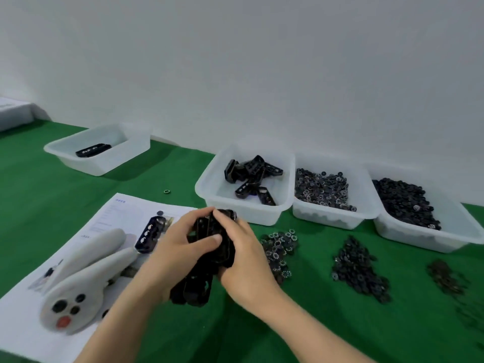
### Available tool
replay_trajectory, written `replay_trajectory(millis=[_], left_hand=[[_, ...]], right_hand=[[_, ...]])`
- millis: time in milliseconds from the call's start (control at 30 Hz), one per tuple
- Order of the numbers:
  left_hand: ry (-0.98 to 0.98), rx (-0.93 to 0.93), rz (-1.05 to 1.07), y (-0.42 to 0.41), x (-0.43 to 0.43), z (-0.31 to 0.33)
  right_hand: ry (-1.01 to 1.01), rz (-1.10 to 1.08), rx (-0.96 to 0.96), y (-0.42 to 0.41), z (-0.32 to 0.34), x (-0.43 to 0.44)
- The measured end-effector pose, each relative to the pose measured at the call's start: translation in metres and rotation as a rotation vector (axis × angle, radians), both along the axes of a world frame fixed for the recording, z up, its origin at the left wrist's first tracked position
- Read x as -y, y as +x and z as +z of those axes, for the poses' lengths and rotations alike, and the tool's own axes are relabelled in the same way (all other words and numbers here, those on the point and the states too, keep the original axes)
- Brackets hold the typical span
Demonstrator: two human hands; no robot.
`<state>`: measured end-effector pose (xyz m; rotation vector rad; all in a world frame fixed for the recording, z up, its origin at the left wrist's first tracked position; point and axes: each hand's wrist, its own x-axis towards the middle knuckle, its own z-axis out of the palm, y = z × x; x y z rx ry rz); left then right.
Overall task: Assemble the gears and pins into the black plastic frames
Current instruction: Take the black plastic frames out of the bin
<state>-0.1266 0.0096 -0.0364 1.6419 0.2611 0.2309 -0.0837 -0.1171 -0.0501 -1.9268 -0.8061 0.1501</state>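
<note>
Both my hands clasp a bunch of black plastic frames (209, 247) above the green table. My left hand (178, 247) grips them from the left, thumb across the top. My right hand (243, 255) wraps them from the right. More frames (191, 286) lie stacked under my hands. One frame with white gears fitted (150, 234) rests on the instruction sheet (123, 213). Loose piles lie to the right: white-toothed gears (280, 247), black gears (358, 268) and dark pins (447, 279).
White bins along the wall hold black frames (251, 176), toothed gears (324, 189) and black gears (406, 200). A far-left bin (99, 150) holds one assembled frame. A grey handheld tool (86, 281) lies on the sheet. A small ring (166, 191) sits on the cloth.
</note>
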Motion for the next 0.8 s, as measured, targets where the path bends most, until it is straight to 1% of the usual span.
replay_trajectory(millis=[33,133,267,333,400,500,600,733,800], left_hand=[[-0.025,-0.029,-0.005,-0.004,-0.003,-0.011],[-0.012,-0.081,-0.009,-0.008,-0.013,-0.034],[-0.006,-0.060,0.003,-0.006,-0.021,-0.049],[0.050,-0.049,0.047,-0.003,-0.023,-0.053],[0.147,-0.071,0.088,0.001,-0.026,-0.056],[0.334,-0.083,0.111,0.005,-0.024,-0.055],[0.515,-0.022,0.129,0.008,-0.019,-0.049],[0.573,0.032,0.086,0.008,-0.011,-0.043],[0.625,0.058,0.099,0.007,-0.005,-0.041]], right_hand=[[-0.010,-0.002,-0.041,-0.007,-0.010,-0.002],[-0.021,-0.019,-0.155,-0.020,-0.030,-0.005],[-0.026,-0.031,-0.218,-0.021,-0.038,0.001],[-0.047,-0.046,-0.236,-0.018,-0.040,0.006],[-0.068,-0.055,-0.251,-0.015,-0.041,0.010],[-0.105,-0.020,-0.183,-0.012,-0.036,0.016],[-0.150,0.004,-0.062,-0.011,-0.031,0.019],[-0.147,-0.034,0.026,-0.014,-0.028,0.021],[-0.104,-0.061,-0.015,-0.015,-0.027,0.031]])
